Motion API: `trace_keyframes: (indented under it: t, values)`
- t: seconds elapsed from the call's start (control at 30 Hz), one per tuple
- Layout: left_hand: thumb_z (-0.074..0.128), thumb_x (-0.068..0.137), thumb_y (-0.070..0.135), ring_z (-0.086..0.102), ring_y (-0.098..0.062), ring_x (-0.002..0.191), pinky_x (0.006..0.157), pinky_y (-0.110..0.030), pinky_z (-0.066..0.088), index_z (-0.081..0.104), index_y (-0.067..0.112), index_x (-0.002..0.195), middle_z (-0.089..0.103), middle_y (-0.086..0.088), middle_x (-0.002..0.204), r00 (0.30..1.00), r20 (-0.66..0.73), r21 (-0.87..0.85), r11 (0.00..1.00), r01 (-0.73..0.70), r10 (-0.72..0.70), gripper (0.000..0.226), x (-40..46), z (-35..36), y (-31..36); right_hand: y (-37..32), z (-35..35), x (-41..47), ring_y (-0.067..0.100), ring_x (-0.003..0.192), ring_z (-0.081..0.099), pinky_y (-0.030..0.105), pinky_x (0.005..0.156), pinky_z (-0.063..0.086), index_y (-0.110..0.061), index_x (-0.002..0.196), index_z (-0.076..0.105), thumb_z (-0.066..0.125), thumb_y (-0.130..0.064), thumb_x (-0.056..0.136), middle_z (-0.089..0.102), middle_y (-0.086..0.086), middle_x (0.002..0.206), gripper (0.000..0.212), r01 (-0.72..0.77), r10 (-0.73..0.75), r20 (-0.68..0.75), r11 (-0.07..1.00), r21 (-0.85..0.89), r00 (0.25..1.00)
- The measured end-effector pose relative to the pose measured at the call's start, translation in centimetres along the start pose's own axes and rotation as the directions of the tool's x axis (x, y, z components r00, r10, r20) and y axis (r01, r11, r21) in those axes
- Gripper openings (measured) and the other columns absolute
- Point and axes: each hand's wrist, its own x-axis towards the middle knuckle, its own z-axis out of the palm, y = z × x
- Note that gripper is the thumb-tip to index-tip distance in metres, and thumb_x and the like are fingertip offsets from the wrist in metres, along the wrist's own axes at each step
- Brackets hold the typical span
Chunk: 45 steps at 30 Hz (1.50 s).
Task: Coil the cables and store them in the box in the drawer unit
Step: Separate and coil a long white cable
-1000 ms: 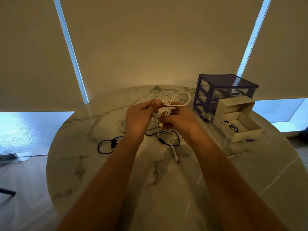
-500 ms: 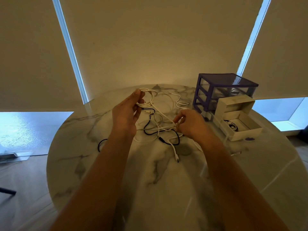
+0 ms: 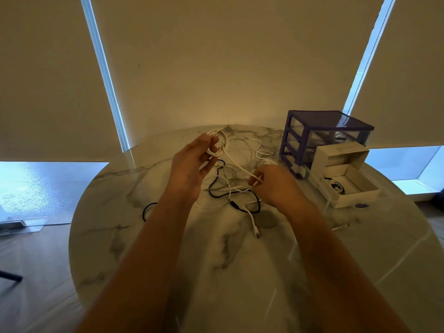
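Over table (image 3: pixel 216 272) — both grips on white cable (image 3: pixel 236 164)

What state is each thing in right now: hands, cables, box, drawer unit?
left hand: holds a partly wound white cable coil
right hand: pinches the same cable's free run
black cable: loose, uncoiled on the table
box: open, a coiled cable inside
drawer unit: bottom drawer pulled out, upper drawers closed

Home: marble table (image 3: pixel 240 272), roller blinds (image 3: pixel 216 56)
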Motion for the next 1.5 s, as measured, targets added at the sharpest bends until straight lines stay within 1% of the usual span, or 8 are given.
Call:
trace_keyframes:
  t: [0.1,0.23,0.57,0.8,1.0,1.1,1.33,1.5]
  values:
    - [0.055,0.096,0.011,0.066,-0.014,0.093,0.095,-0.038,0.052,0.061,0.011,0.119,0.072,-0.001,0.099,0.998,0.059,0.044,0.999,0.004,-0.006,0.024,0.1,0.4,-0.5,-0.8,0.3,-0.1,0.013,0.085,0.062,0.038,0.080,0.054,-0.029,0.087,0.063,0.069,-0.031,0.084,0.066,-0.003,0.094,0.007,0.096,-0.092,-0.042,0.990,0.105,0.995]
    - [0.046,0.099,0.004,0.065,-0.017,0.097,0.086,-0.029,0.056,0.061,0.009,0.122,0.069,-0.002,0.097,0.991,0.130,0.158,0.987,-0.006,-0.015,0.027,-0.1,1.1,-1.0,-1.7,0.0,-0.4,0.007,0.075,0.058,0.030,0.067,0.047,-0.029,0.092,0.057,0.063,-0.049,0.086,0.059,-0.011,0.079,0.022,0.161,-0.140,-0.122,0.970,0.182,0.983]
    - [0.057,0.095,0.025,0.066,-0.016,0.083,0.087,-0.037,0.057,0.064,0.009,0.095,0.064,-0.002,0.090,0.994,0.060,0.021,0.996,0.090,-0.091,0.018,-0.1,1.6,-0.6,-2.3,0.3,-0.3,0.014,0.079,0.060,0.034,0.071,0.048,-0.015,0.097,0.063,0.048,-0.038,0.097,0.066,0.001,0.092,0.028,0.208,-0.151,-0.180,0.909,0.361,0.972]
    - [0.058,0.093,0.020,0.058,-0.012,0.070,0.088,-0.040,0.056,0.056,0.009,0.079,0.048,-0.001,0.065,0.994,0.080,-0.067,0.995,0.080,-0.074,0.018,-0.1,1.2,0.0,-1.6,-0.3,-0.2,0.005,0.063,0.051,0.029,0.058,0.039,-0.024,0.087,0.056,0.046,-0.039,0.099,0.054,-0.013,0.071,0.021,0.164,-0.092,-0.251,0.944,0.286,0.964]
    - [0.054,0.093,0.023,0.065,-0.016,0.086,0.096,-0.039,0.052,0.065,0.011,0.083,0.064,0.002,0.068,0.993,0.102,0.098,0.994,0.056,-0.066,0.020,-0.2,1.1,-0.2,-1.2,0.1,0.1,0.005,0.063,0.052,0.029,0.060,0.039,-0.027,0.092,0.052,0.044,-0.035,0.100,0.052,-0.017,0.068,0.014,0.186,-0.082,-0.373,0.949,0.253,0.924]
    - [0.054,0.094,0.032,0.067,-0.019,0.097,0.091,-0.037,0.055,0.069,0.012,0.097,0.069,0.002,0.077,0.994,0.093,0.220,0.975,0.031,-0.052,0.025,-0.2,1.0,-0.5,-1.3,0.1,0.0,0.010,0.066,0.057,0.034,0.061,0.046,-0.029,0.095,0.052,0.044,-0.035,0.100,0.055,-0.013,0.070,0.011,0.221,-0.125,-0.377,0.949,0.223,0.918]
    - [0.057,0.093,0.039,0.062,-0.015,0.089,0.089,-0.039,0.056,0.059,0.016,0.072,0.056,0.003,0.067,0.992,0.125,0.246,0.969,0.004,-0.036,0.032,-0.4,0.9,-0.1,-1.4,-0.6,-0.6,0.016,0.076,0.062,0.035,0.067,0.050,-0.026,0.101,0.055,0.042,-0.037,0.100,0.067,-0.006,0.089,0.017,0.209,-0.148,-0.403,0.971,0.113,0.903]
    - [0.056,0.092,0.047,0.061,-0.011,0.082,0.077,-0.026,0.056,0.062,0.014,0.079,0.058,-0.001,0.081,0.994,0.079,0.446,0.889,-0.101,0.073,0.037,-0.5,1.2,-0.4,-1.6,-0.9,-0.9,0.016,0.086,0.063,0.035,0.069,0.050,-0.024,0.105,0.059,0.045,-0.041,0.098,0.069,-0.004,0.100,0.022,0.246,-0.170,-0.452,0.963,0.113,0.875]
